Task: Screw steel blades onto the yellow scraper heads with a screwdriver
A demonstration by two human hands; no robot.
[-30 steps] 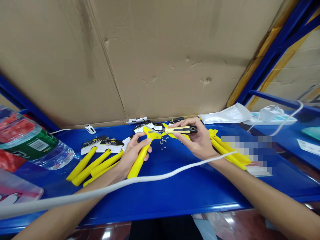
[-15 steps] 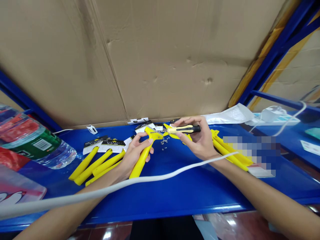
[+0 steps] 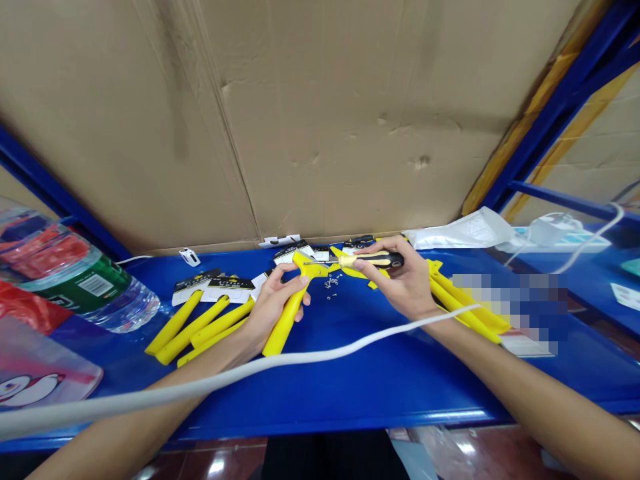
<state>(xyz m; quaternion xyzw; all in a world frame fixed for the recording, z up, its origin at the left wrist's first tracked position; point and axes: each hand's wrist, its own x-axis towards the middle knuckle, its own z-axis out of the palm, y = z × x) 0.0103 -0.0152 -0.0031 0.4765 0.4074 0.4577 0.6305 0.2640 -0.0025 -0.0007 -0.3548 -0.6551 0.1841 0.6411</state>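
Note:
My left hand (image 3: pixel 280 297) is closed around a yellow plastic tool with a long handle and a wider, angled head (image 3: pixel 284 323). In my right hand (image 3: pixel 407 283) is a screwdriver (image 3: pixel 373 261) with a black and cream handle, held almost level. Its shaft points left and the tip meets the head of the yellow tool; a screw there is too small to make out. Just below the shaft, several tiny metal parts (image 3: pixel 333 283) lie scattered on the blue shelf (image 3: pixel 350 380). More yellow pieces (image 3: pixel 373 273) lie behind, partly hidden by my right hand.
Several yellow handles (image 3: pixel 193 327) with black-and-white cards (image 3: pixel 227 288) lie at left, near a large water bottle (image 3: pixel 100 287). More yellow pieces (image 3: pixel 465 300) lie at right. A white cable (image 3: pixel 340 352) crosses above both forearms. Cardboard (image 3: pixel 340 133) stands behind.
The view has shifted slightly, so most things sit a little farther right. Both hands keep their holds, and the screwdriver tip stays at the yellow tool's head.

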